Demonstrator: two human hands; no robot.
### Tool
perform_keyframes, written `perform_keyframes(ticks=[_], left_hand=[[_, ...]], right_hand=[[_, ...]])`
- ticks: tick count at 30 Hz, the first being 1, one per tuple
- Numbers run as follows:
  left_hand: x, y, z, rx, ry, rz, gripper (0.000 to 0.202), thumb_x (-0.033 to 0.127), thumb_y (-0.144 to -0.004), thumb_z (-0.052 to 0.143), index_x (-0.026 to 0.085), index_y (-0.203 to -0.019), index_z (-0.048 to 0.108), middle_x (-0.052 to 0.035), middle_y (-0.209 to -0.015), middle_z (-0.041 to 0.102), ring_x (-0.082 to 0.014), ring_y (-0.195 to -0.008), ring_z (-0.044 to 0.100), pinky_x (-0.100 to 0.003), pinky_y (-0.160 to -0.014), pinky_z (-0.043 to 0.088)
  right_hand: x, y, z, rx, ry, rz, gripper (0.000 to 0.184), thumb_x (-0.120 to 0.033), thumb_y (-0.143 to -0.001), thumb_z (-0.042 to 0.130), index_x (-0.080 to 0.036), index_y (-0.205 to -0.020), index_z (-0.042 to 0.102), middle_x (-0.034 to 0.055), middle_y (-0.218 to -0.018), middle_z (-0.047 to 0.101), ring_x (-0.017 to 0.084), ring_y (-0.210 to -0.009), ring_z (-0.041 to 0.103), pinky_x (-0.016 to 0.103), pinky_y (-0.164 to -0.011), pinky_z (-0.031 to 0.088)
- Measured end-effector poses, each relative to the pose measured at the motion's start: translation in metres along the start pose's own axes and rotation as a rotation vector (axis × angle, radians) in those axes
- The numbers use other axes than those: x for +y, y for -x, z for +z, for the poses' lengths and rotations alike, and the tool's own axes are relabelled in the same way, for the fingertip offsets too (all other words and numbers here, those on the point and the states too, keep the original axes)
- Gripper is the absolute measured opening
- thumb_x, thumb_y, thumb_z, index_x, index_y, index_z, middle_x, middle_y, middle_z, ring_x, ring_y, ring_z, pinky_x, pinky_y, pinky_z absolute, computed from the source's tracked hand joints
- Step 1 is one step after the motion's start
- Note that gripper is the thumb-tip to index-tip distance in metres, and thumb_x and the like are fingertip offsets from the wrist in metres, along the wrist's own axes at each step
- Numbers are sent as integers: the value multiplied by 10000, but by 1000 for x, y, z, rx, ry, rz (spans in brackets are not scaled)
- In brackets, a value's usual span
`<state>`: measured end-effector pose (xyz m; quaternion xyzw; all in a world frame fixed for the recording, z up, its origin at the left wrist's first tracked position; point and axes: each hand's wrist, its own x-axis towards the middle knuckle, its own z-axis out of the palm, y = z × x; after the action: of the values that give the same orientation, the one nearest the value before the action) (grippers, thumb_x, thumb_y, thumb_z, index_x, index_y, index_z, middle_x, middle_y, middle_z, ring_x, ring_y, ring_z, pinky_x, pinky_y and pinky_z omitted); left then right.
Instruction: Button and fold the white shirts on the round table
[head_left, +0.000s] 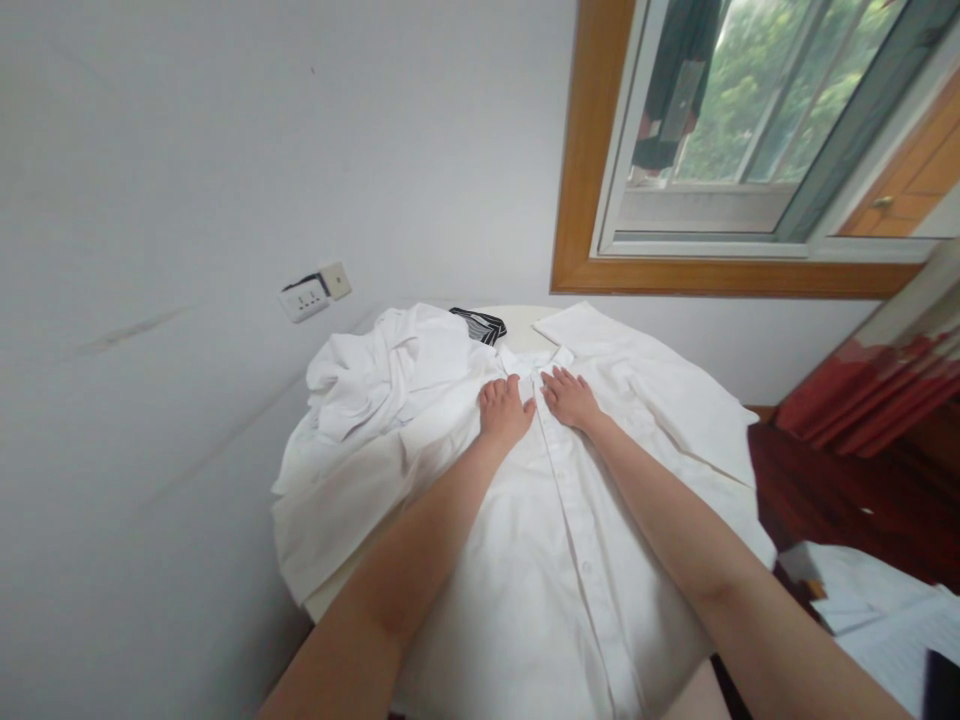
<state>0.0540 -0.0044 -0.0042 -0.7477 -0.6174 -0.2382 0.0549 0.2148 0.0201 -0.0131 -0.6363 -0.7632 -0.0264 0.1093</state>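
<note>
A white button-front shirt (pixel 570 560) lies spread flat on a small round table (pixel 525 318), its collar toward the wall and its placket running down the middle. My left hand (pixel 504 410) rests palm down just left of the placket near the collar, fingers lying flat. My right hand (pixel 570 398) lies flat just right of the placket, fingers stretched out. The two hands almost touch at the top buttons. Neither hand holds anything.
A crumpled heap of white cloth (pixel 367 390) lies at the table's left, with a black striped item (pixel 480 323) behind it. A wall socket (pixel 304 298) is on the left wall. A wood-framed window (pixel 750 150) is above. Red fabric (pixel 885 390) and papers (pixel 877 610) lie to the right.
</note>
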Motion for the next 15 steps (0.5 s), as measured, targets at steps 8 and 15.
perform_keyframes(ticks=[8,15], left_hand=[[-16,-20,16,-159,92,157,496,354,-895,497,230,-1373,451,-43,-1440,486,-249,-1345,377,-401,-1128,290],[-22,-36,17,-94,194,180,519,253,-842,560,231,-1350,459,-46,-1321,589,-192,-1233,509,-352,-1105,340]], right_hand=[[-2,4,-9,-45,-9,-21,507,-429,-998,246,-301,-1480,335,95,-1567,276,242,-1445,225,487,-1126,217],[-1,3,-9,-58,-38,-28,494,-451,-992,282,-347,-1470,347,94,-1565,280,259,-1447,218,508,-1123,206]])
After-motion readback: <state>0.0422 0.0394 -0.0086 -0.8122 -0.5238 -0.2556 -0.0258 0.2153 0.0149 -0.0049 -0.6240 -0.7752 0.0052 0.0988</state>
